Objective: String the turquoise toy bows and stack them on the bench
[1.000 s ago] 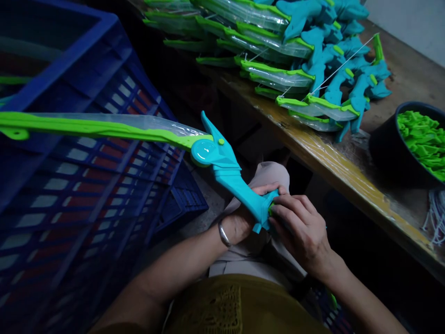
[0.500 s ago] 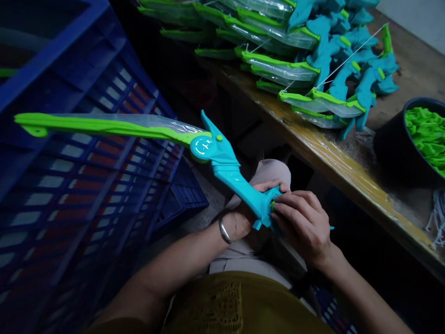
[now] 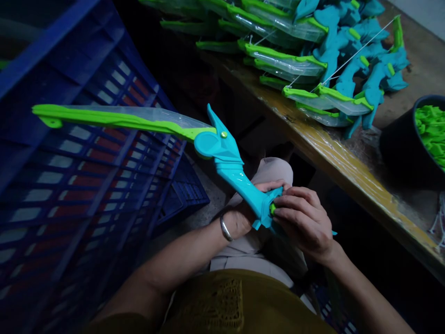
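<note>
A turquoise toy bow (image 3: 239, 185) with one long lime-green limb (image 3: 121, 121) lies slanted across my lap, the limb reaching to the upper left. Clear film runs along the limb. My left hand (image 3: 243, 220) is closed round the bow's grip from beneath, most of its fingers hidden behind it. At the bow's middle, my right hand (image 3: 306, 220) has its fingertips closed on a small green plastic piece (image 3: 272, 208), touching a socket there. The bow's far end is mostly covered by my right hand.
Several finished-looking toy bows (image 3: 292, 65) are piled on the wooden table (image 3: 333, 153) at upper right. A black bucket (image 3: 398, 144) of green plastic pieces (image 3: 431, 130) stands there, with white strings (image 3: 441, 227) near the edge. A tall blue crate (image 3: 114, 139) fills the left side.
The bow's long limb has swung slightly right and upward in view. Both hands keep their hold, and slightly more of the small green piece shows.
</note>
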Available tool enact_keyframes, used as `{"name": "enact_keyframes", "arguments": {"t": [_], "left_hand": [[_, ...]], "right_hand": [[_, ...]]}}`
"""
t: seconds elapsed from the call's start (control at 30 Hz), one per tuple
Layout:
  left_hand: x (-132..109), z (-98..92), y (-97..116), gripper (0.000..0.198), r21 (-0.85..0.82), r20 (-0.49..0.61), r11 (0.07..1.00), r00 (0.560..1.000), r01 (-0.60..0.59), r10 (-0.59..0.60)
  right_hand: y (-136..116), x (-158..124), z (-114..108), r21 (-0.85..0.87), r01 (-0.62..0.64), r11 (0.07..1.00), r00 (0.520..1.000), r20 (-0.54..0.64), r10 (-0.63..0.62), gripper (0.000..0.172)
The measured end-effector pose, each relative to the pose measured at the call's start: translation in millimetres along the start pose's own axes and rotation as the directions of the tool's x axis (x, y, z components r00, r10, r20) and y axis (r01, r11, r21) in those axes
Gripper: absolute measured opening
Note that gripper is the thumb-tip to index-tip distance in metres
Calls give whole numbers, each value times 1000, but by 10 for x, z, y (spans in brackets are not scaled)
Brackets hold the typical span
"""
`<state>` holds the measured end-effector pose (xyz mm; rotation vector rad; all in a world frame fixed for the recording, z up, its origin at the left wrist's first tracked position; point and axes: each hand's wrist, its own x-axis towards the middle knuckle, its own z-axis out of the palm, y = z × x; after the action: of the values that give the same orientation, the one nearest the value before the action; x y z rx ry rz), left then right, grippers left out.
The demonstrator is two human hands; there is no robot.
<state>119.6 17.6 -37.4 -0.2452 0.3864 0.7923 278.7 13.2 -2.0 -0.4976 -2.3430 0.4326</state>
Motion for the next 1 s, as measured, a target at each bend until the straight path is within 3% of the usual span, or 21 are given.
{"name": "enact_keyframes", "arguments": {"t": [0.4,0.53,0.63,0.73,0.9,1.0], "left_hand": [[130,-144,-9,29,19,16,998,998,-66,66],[52,-125,-12,33,25,75,997,995,-72,70],[1,-109,-46,28,19,178,995,980,-93,88],[-15,-111,-94,22,-9,238,988,960,-151,149],[-24,-109,-136,22,-24,273,981,943,-193,192],[-31,-82,-148,23,-39,260,981,946,-190,194]], "right_hand": [[-4,-16,43,2,16,1000,1000,-18,-16,12],[-172,-35,25,-166,-26,986,1000,-9,24,17],[-376,-55,56,-365,-44,930,999,2,49,31],[-550,-71,138,-499,-101,861,993,-1,116,30],[-655,-108,275,-526,-211,824,976,-64,209,35],[-643,-162,327,-488,-233,841,973,-116,202,35]]}}
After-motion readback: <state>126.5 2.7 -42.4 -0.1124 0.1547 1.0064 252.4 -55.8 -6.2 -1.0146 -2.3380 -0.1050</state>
